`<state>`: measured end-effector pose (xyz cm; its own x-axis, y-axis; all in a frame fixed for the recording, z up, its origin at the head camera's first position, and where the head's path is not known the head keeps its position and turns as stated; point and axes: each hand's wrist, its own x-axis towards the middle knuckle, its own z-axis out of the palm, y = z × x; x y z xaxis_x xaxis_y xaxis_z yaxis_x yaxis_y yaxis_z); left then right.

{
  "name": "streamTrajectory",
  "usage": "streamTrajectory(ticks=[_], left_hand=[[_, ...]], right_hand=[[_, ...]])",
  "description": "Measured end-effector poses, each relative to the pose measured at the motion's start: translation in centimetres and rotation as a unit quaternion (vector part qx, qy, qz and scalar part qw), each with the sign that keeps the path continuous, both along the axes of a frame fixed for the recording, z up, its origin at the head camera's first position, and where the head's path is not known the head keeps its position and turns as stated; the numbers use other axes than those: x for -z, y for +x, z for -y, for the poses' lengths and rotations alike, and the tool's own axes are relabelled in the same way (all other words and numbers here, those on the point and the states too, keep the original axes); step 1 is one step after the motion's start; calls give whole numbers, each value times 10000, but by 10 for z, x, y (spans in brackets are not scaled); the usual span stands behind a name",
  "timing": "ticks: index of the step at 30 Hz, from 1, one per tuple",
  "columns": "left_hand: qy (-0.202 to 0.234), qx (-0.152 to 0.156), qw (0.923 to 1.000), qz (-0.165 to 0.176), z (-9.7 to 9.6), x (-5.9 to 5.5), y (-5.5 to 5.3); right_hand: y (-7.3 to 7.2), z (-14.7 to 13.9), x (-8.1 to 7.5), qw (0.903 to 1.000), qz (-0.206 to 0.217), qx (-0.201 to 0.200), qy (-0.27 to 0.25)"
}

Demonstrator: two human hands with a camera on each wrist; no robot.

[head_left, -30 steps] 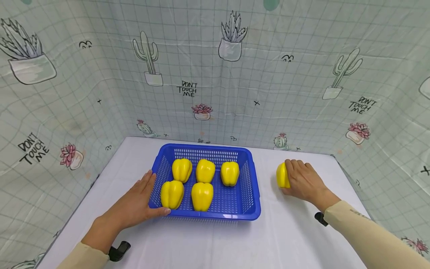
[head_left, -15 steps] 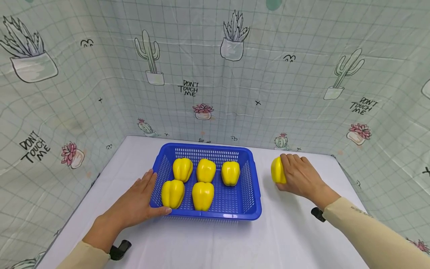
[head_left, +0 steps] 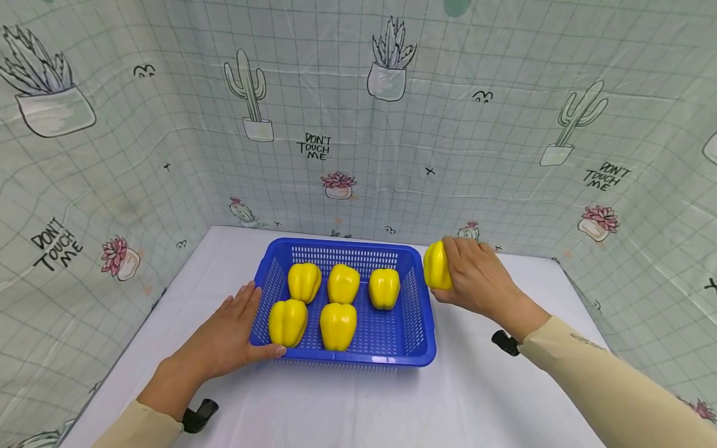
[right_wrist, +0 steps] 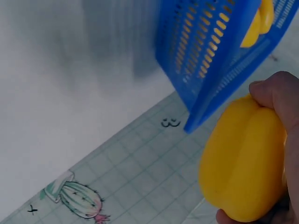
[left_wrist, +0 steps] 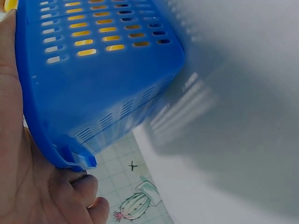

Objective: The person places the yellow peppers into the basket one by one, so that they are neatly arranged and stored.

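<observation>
In the head view my right hand (head_left: 476,274) grips a yellow bell pepper (head_left: 436,266), held up at the right rim of a blue plastic basket (head_left: 370,358). The right wrist view shows this bell pepper (right_wrist: 243,161) between thumb and fingers, close beside the basket wall (right_wrist: 187,60). Several more yellow bell peppers (head_left: 338,326) sit inside the basket, mostly in its left and middle parts. My left hand (head_left: 224,339) rests against the basket's left front corner, its fingers fairly straight along the left rim and its thumb on the front rim.
A white cloth covers the table (head_left: 358,410). A grey-green curtain (head_left: 347,112) printed with cacti surrounds the back and sides. Black straps (head_left: 200,417) are on both wrists.
My right hand has lifted the bell pepper off the table's right side and carried it leftward to the basket's right rim. The left hand and basket have stayed in place.
</observation>
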<state>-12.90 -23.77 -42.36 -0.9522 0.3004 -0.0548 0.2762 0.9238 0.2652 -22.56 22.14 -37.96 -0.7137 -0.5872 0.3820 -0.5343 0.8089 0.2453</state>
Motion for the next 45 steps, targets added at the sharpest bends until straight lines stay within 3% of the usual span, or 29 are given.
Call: streamTrajectory(ticks=[5,10,18,30,45], left_hand=[[36,-6,10000,-13,0,0,1],[69,-61,10000,7,-1,0,1],[66,-98,9999,-14,-2,2,0],[118,-90,9999,32,-2,0,1],[231,-157,9995,164,-3,-2,2]], right_hand=[[6,28,0,9997,85,-210,-61],[16,55,10,9986,306,-405,115],[33,84,33,9886,1294,-557,529],[37,90,53,9770,1919,-400,836],[31,94,60,9737,1914,-490,1131]])
